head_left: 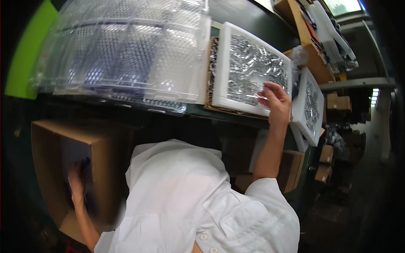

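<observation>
A: While the right hand rests on the near right corner of the white tray of small metal parts, what is the left hand doing?

B: It is down inside the open cardboard box, which stands well to the left of the white tray and below the bench edge. The fingers lie against something dark in there; whether they grip it I cannot tell.

A: And the right hand's hold?

B: The fingers are curled loosely over the tray's rim and the parts, more steadying than pinching. I see no single part held.

A: So which step is this, in your judgement?

B: Fetching from the box while keeping a place at the tray. A stack of clear blister sheets lies just left of the white tray, a second tray just right.

A: What does the next move call for?

B: Probably a firm grasp in the box, then lifting clear of its wall.
</observation>
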A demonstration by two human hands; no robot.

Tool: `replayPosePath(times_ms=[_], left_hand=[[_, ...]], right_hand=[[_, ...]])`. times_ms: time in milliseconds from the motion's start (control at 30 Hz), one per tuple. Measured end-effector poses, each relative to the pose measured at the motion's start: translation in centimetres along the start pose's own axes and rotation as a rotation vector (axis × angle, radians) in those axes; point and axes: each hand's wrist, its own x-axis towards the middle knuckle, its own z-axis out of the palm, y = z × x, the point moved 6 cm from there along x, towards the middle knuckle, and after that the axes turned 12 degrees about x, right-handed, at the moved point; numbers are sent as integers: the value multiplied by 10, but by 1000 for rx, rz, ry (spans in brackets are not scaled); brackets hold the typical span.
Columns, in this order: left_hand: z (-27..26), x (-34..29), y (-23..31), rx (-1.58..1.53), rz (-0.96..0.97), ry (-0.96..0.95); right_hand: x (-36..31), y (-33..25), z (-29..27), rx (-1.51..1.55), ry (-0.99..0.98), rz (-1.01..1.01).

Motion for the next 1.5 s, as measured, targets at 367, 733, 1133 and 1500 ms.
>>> replayPosePath(times_ms=[367, 733, 1133, 1500], left_hand=[[60, 17, -94, 96, -675, -117], [114, 23, -125, -337, -793, -118], [-44, -10, -21, -1305, -972, 414], [-220, 63, 293, -1789, -46, -181]], right_hand=[[-6, 1, -8, -182, 64, -215], [-9, -30, 20, -885, -143, -690], [9, -15, -41, -442, -83, -449], [-91, -62, 59, 374, -325, -458]])
